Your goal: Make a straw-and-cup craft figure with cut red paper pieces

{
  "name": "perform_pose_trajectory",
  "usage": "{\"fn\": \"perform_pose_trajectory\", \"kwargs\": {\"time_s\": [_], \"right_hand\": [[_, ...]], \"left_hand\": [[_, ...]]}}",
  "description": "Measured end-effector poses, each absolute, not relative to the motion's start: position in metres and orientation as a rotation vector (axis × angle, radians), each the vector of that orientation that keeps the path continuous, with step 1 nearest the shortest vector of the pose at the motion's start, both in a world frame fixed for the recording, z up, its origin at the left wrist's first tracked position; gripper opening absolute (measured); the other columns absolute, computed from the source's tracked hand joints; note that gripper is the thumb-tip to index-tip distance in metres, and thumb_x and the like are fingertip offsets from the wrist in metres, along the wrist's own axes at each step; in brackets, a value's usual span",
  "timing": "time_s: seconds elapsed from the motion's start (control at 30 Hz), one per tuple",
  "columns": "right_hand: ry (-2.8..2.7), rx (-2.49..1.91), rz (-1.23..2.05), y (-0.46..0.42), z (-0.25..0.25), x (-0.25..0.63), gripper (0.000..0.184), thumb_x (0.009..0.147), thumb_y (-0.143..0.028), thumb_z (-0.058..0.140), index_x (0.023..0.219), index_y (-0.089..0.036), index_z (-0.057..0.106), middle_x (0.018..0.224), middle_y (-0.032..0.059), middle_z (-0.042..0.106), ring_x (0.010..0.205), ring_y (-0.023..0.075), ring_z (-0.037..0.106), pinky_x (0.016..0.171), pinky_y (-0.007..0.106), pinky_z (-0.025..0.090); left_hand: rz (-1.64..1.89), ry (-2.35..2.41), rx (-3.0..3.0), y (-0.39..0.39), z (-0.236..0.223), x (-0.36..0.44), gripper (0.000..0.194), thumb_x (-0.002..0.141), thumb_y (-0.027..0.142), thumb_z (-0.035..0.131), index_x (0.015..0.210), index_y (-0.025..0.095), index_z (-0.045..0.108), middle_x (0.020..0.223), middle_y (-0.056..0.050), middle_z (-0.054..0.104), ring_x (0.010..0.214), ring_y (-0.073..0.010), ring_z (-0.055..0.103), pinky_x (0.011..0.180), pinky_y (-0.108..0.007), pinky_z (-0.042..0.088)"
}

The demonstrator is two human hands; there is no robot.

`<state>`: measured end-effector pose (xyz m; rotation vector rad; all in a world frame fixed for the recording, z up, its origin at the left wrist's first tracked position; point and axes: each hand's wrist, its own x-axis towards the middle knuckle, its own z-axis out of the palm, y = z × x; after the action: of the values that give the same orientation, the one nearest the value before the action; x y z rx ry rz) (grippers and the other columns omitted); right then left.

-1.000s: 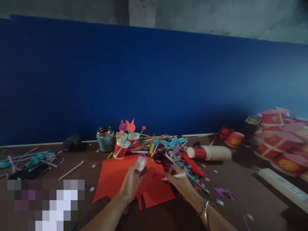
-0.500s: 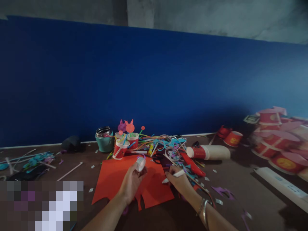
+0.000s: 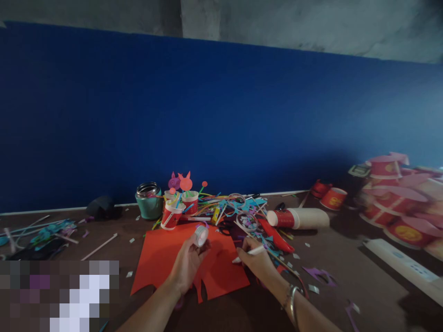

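Left hand: the left hand (image 3: 187,267) is above the red sheet (image 3: 162,253), fingers curled in partway, a small round pale item (image 3: 201,236) pinched at the fingertips; what it is, cannot tell.
Right hand: the right hand (image 3: 258,262) is near the sheet's right side, fingers closed around a white pen (image 3: 255,251). Tip points left over the sheet; contact cannot be told.
Red sheet: flat on the surface (image 3: 335,258), under both hands. Near edge cut into, with curved bites and a narrow slit.
Done so far: some shapes look cut from the near edge. Three small cups (image 3: 170,216) stand behind the sheet, holding straws; a pink animal-head cutout (image 3: 186,183) rises there. Red cups with pink paper tops (image 3: 398,198) are piled far right, blurred.
Left, as judged: most of the sheet is whole. No pen line can be made out on it.
Around: loose straws and paper scraps (image 3: 238,203) beyond the sheet; teal jar (image 3: 150,206) left of the cups; paper-cup stack (image 3: 311,219) on its side; power strip (image 3: 404,258) at right.
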<state>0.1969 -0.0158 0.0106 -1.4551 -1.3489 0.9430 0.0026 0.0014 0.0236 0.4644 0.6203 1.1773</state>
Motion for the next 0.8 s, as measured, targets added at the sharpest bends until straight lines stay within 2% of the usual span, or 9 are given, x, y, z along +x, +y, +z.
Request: {"fn": "perform_pose_trajectory", "kwargs": {"time_s": [0.3, 0.37, 0.53, 0.8], "right_hand": [[-1.412, -1.551, 0.862, -0.0139, 0.0061, 0.1981, 0.022, 0.065, -0.024, 0.051, 0.051, -0.022, 0.035, 0.036, -0.0093, 0.042, 0.039, 0.0113, 0.054, 0.038, 0.018, 0.036], [-1.418, -1.557, 0.845, -0.0143, 0.0071, 0.1975, 0.022, 0.064, -0.023, 0.051, 0.05, -0.022, 0.034, 0.036, -0.0098, 0.041, 0.038, 0.0104, 0.051, 0.038, 0.018, 0.037], [-1.413, -1.523, 0.9, -0.0157, 0.01, 0.1965, 0.021, 0.066, -0.025, 0.05, 0.052, -0.023, 0.034, 0.036, -0.0101, 0.041, 0.043, 0.0136, 0.059, 0.041, 0.019, 0.042], [-1.374, -1.446, 0.982, -0.0162, 0.0075, 0.1964, 0.024, 0.067, -0.029, 0.054, 0.054, -0.023, 0.035, 0.038, -0.0093, 0.045, 0.047, 0.0162, 0.062, 0.047, 0.023, 0.048]], "left_hand": [[1.176, 0.632, 0.475, 0.0007, 0.024, 0.0023, 0.021, 0.075, 0.025, 0.054, 0.087, 0.01, 0.064, 0.076, -0.008, 0.068, 0.076, -0.0194, 0.063, 0.08, -0.032, 0.047], [1.176, 0.632, 0.475, 0.0007, 0.0242, 0.0022, 0.023, 0.076, 0.025, 0.053, 0.088, 0.009, 0.064, 0.077, -0.008, 0.068, 0.076, -0.0193, 0.063, 0.079, -0.031, 0.048], [1.174, 0.646, 0.453, 0.0002, 0.0256, 0.0026, 0.025, 0.077, 0.026, 0.051, 0.089, 0.008, 0.064, 0.077, -0.01, 0.068, 0.076, -0.02, 0.063, 0.08, -0.032, 0.047], [1.166, 0.636, 0.472, 0.0005, 0.0248, 0.0024, 0.024, 0.08, 0.026, 0.048, 0.086, 0.009, 0.064, 0.077, -0.01, 0.067, 0.078, -0.0199, 0.063, 0.083, -0.032, 0.046]]}}
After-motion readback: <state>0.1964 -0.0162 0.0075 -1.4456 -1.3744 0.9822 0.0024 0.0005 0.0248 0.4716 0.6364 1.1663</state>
